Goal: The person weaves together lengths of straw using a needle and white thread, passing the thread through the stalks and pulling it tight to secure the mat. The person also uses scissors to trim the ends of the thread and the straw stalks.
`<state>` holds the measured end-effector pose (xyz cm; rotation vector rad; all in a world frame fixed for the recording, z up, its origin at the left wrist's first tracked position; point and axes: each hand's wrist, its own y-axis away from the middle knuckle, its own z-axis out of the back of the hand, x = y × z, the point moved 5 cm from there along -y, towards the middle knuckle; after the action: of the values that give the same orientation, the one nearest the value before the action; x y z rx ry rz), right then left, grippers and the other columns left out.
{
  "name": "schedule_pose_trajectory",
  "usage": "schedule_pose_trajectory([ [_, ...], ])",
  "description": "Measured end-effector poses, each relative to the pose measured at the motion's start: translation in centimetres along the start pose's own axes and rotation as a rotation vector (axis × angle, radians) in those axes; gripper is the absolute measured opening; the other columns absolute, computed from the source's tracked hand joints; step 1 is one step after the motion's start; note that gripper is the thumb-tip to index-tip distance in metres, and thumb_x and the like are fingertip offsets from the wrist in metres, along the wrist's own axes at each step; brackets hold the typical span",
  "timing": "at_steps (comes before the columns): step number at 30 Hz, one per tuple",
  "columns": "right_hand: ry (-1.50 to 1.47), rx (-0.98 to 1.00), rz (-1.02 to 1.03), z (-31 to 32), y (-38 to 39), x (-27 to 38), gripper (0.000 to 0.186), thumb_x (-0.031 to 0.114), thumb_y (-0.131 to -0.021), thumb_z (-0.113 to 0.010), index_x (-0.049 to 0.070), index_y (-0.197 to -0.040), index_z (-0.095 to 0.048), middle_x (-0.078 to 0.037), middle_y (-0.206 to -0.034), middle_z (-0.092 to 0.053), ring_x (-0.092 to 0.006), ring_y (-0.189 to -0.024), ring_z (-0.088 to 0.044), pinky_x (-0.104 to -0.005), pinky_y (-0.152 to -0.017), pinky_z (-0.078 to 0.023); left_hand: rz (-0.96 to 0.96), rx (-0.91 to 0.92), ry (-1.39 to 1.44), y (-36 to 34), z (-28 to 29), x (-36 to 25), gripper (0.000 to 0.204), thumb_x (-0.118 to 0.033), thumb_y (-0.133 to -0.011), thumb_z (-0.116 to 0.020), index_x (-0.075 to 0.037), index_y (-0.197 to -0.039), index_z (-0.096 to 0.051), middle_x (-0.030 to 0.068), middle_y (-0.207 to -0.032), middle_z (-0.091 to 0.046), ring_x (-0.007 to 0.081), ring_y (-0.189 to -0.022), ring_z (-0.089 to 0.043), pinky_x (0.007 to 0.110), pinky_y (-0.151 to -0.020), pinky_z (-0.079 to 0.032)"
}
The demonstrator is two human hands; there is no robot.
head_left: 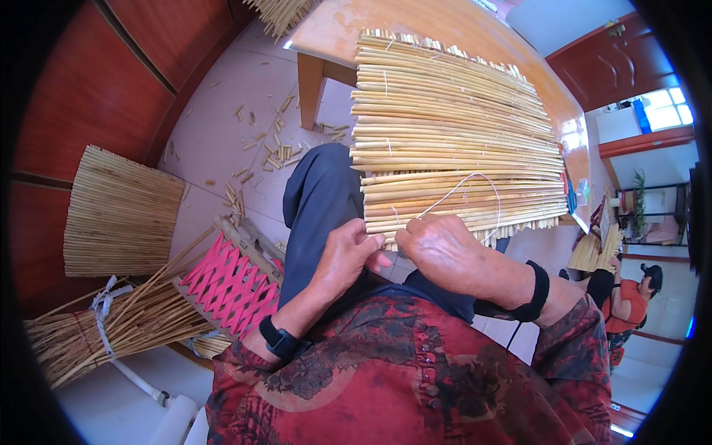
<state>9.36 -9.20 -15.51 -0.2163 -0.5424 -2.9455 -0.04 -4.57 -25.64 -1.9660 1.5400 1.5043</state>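
Observation:
A mat of pale yellow reed stalks (452, 111) lies across the wooden table, its near end hanging over toward my lap. Short white stitches cross the stalks in places. My left hand (348, 256) pinches the mat's near left corner, thumb on top and fingers beneath. Just right of it, my right hand (445, 248) is closed at the near edge, its fingertips turned down and mostly hidden. A thin white string (475, 175) arches over the mat and runs down to my right hand at both ends; what the fingertips grip does not show.
The table (326, 30) reaches away beyond the mat. Cut reed pieces (282, 153) litter the floor. To the left are another reed mat (119, 211), a tied bundle of stalks (111, 334) and a pink-laced stool (230, 282). A person (627, 304) sits at far right.

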Motion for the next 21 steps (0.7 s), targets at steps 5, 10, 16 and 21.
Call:
schedule_pose_trajectory([
  [5,-0.020,-0.011,0.021,-0.5,-0.5,-0.1,0.010,0.007,-0.067,-0.055,0.002,-0.076,-0.053,-0.014,-0.068,-0.056,-0.0322,-0.064,-0.059,-0.0401,-0.052,-0.047,0.011,0.001,0.045,-0.3,0.2,0.7,0.022,-0.012,-0.087,-0.053,0.005,-0.101,-0.052,0.0086,-0.079,-0.059,0.0159,-0.059,-0.062,0.024,-0.054,-0.050],
  [10,0.004,-0.070,0.041,0.2,-0.2,0.1,0.007,0.006,-0.069,-0.054,0.000,-0.072,-0.056,-0.016,-0.062,-0.059,-0.0305,-0.061,-0.062,-0.0389,-0.049,-0.047,-0.002,0.018,0.080,-0.3,0.2,0.5,0.021,-0.012,-0.087,-0.053,0.005,-0.100,-0.052,0.0094,-0.079,-0.059,0.0162,-0.057,-0.061,0.025,-0.053,-0.051],
  [16,0.089,0.043,0.020,2.3,1.0,0.8,0.007,0.006,-0.071,-0.052,0.002,-0.076,-0.054,-0.014,-0.065,-0.059,-0.0309,-0.062,-0.061,-0.0393,-0.050,-0.047,0.029,0.036,0.020,-0.2,0.3,0.7,0.022,-0.012,-0.087,-0.052,0.006,-0.101,-0.051,0.0113,-0.083,-0.059,0.0184,-0.060,-0.063,0.026,-0.053,-0.051],
  [21,0.097,0.111,-0.071,1.9,1.3,0.8,0.009,0.006,-0.073,-0.050,0.003,-0.081,-0.054,-0.013,-0.066,-0.059,-0.0307,-0.063,-0.061,-0.0389,-0.051,-0.047,0.019,0.051,-0.003,-0.4,0.2,0.6,0.023,-0.012,-0.087,-0.051,0.006,-0.101,-0.050,0.0109,-0.083,-0.059,0.0187,-0.061,-0.063,0.025,-0.052,-0.050],
])
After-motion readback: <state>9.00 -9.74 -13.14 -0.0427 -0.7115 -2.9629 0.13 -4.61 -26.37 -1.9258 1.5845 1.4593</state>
